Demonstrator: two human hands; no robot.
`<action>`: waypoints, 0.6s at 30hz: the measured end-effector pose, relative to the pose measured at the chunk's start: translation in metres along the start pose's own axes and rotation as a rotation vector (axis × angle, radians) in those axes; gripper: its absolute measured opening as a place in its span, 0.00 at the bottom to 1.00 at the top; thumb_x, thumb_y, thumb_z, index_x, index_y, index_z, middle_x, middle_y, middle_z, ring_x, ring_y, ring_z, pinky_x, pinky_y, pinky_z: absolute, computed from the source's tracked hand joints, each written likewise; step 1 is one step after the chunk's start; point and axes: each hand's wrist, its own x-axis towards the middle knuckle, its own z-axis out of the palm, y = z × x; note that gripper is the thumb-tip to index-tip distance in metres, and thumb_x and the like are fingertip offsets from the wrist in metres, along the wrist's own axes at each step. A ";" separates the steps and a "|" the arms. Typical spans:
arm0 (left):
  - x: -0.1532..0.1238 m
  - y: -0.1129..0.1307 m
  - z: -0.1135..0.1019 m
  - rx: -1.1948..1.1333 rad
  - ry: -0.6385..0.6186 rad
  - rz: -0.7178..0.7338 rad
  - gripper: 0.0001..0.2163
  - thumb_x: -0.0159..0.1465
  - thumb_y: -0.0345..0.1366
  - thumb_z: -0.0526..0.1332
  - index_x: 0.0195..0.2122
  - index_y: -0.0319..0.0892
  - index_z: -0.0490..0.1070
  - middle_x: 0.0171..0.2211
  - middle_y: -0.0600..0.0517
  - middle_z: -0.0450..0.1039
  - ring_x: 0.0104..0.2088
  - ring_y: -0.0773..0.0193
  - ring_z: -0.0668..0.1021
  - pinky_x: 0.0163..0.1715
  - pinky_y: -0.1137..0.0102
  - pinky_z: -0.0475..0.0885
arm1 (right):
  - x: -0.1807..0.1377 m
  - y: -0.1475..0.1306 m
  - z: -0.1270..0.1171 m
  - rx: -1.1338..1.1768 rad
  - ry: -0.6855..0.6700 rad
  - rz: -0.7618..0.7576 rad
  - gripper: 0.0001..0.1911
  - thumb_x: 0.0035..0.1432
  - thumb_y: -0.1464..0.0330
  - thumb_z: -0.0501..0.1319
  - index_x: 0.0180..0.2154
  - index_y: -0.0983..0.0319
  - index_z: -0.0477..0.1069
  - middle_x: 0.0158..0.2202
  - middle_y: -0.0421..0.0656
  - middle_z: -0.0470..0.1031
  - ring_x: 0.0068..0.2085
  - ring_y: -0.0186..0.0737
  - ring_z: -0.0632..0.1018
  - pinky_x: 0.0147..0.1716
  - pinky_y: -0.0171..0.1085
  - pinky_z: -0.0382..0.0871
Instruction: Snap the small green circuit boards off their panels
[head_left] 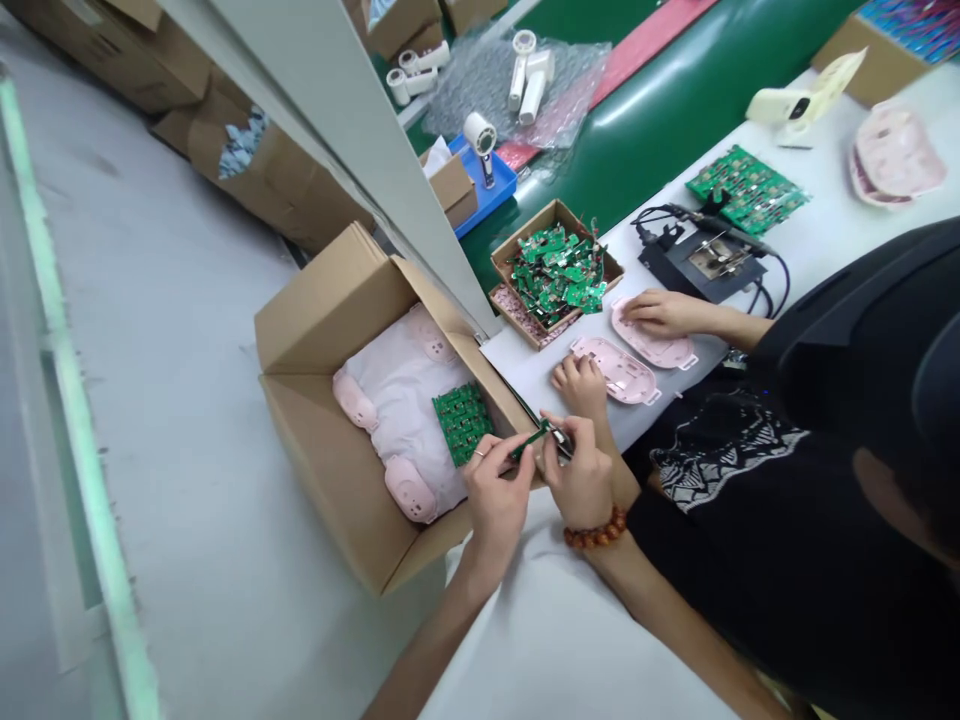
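My left hand (499,490) pinches one end of a narrow green circuit board (534,437). Closed around the board's other end is my right hand (581,475), with a beaded bracelet at the wrist. A small dark and silver part shows between the right fingers; its kind is unclear. Both hands are above the near edge of an open cardboard box (315,440). Inside the box, a green circuit board panel (461,422) lies on white wrapping, with pink plastic shells (410,490) around it.
A co-worker's hands (664,313) touch pink shell halves (619,370) close on my right. Beyond stand a box of small circuit boards (559,268), a black device with cables (705,258) and another board panel (746,188). A grey post (360,130) rises behind the cardboard box.
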 end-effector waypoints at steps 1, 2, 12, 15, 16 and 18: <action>0.002 0.000 -0.002 0.029 0.007 0.005 0.07 0.64 0.32 0.65 0.41 0.45 0.82 0.34 0.51 0.76 0.33 0.66 0.78 0.34 0.72 0.76 | 0.005 0.001 -0.001 0.003 -0.002 -0.003 0.09 0.68 0.63 0.56 0.48 0.57 0.68 0.43 0.51 0.84 0.36 0.50 0.86 0.33 0.45 0.83; 0.005 -0.001 -0.004 0.044 0.022 -0.003 0.07 0.64 0.32 0.65 0.41 0.45 0.82 0.35 0.50 0.77 0.33 0.65 0.78 0.35 0.72 0.76 | 0.009 0.002 -0.003 0.035 -0.014 0.008 0.09 0.69 0.62 0.57 0.48 0.56 0.68 0.44 0.51 0.83 0.37 0.50 0.86 0.35 0.46 0.83; 0.042 -0.020 -0.007 -0.405 -0.080 -0.245 0.16 0.62 0.46 0.68 0.44 0.40 0.78 0.45 0.42 0.82 0.45 0.56 0.83 0.41 0.64 0.82 | 0.047 0.014 0.028 0.552 -0.356 0.247 0.18 0.60 0.54 0.68 0.43 0.58 0.69 0.42 0.47 0.81 0.43 0.46 0.84 0.37 0.41 0.83; 0.048 -0.018 -0.010 -0.491 -0.087 -0.246 0.18 0.66 0.49 0.63 0.49 0.42 0.75 0.52 0.40 0.80 0.47 0.55 0.83 0.41 0.63 0.82 | 0.066 0.020 0.039 0.499 -0.208 0.169 0.17 0.61 0.53 0.66 0.42 0.58 0.67 0.30 0.41 0.78 0.31 0.42 0.82 0.27 0.38 0.80; 0.050 -0.020 -0.012 -0.498 -0.070 -0.234 0.18 0.68 0.48 0.62 0.51 0.43 0.74 0.54 0.40 0.78 0.47 0.56 0.83 0.41 0.63 0.82 | 0.076 0.023 0.042 0.459 -0.143 0.116 0.16 0.62 0.54 0.65 0.42 0.57 0.67 0.27 0.39 0.77 0.28 0.42 0.81 0.25 0.38 0.79; 0.053 -0.032 -0.017 -0.466 0.015 -0.205 0.16 0.68 0.46 0.61 0.52 0.44 0.72 0.56 0.41 0.77 0.44 0.59 0.84 0.43 0.63 0.81 | 0.105 0.030 0.046 0.367 -0.034 0.001 0.13 0.65 0.57 0.64 0.44 0.56 0.66 0.26 0.40 0.75 0.26 0.43 0.79 0.22 0.38 0.76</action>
